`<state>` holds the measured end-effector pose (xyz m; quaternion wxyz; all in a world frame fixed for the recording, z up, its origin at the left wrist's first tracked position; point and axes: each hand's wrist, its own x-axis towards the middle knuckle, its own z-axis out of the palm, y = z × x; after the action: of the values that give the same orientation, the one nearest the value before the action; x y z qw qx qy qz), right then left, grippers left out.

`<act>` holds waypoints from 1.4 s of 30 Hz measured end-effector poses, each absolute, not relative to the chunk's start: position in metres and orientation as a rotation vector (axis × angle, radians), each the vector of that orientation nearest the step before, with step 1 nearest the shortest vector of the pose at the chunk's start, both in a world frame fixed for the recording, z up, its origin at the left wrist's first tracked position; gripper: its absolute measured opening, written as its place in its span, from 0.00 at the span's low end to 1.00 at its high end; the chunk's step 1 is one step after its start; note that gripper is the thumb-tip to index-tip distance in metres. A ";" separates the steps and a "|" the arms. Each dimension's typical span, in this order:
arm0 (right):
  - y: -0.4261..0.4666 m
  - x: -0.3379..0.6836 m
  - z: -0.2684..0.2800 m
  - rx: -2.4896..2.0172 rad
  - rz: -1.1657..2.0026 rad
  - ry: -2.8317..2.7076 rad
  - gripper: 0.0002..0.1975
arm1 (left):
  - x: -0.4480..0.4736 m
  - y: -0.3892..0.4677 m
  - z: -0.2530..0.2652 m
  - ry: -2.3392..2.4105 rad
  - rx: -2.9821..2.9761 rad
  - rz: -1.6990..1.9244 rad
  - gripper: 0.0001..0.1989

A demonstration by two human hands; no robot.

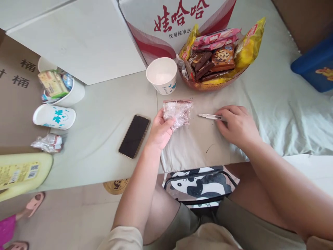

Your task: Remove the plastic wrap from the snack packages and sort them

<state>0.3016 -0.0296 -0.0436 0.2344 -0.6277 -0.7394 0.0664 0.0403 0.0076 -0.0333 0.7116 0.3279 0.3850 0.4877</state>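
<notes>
In the head view, the one view here, your left hand [160,131] pinches a packet [179,111] in crumpled clear film, thumb on top and fingers behind, over the cloth [104,114] in front of you. Something reddish-brown shows through, but what it is you can't make out from here. Your right hand [238,124] lies low on the cloth, fingers curled over the near end of a slim cutter [209,117]; I cannot tell whether they grip it or merely rest on it. The cutter points toward the packet without touching it, and whether its blade is out doesn't show. The step in hand looks like readying or handling the film with the cutter close by; whether it has been cut, I can't say. Any move with that cutter would call for a sure right-hand hold, a steady packet, and your left thumb clear of the edge. Mind the phone [134,136] near your left wrist, and the paper cup [162,77] and snack basket [213,86] just beyond.
</notes>
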 end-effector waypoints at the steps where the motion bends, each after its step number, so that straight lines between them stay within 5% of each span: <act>1: -0.029 0.300 -0.043 -1.720 0.219 -2.004 0.10 | 0.039 0.007 -0.033 0.856 0.730 1.092 0.27; 11: -0.049 0.255 -0.020 -1.460 0.863 -1.670 0.09 | 0.038 -0.010 -0.037 0.867 0.748 1.046 0.23; 21: -0.052 0.238 -0.017 -1.457 0.954 -1.737 0.06 | 0.039 -0.013 -0.037 0.873 0.775 1.075 0.35; 42: -0.055 0.240 -0.021 -1.448 1.337 -1.566 0.10 | 0.052 -0.015 -0.046 1.057 1.082 1.203 0.37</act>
<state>0.2403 -0.0550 -0.0212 0.3072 -0.5474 -0.5920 0.5054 0.0521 -0.0150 -0.0460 0.5684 0.4605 0.4501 0.5122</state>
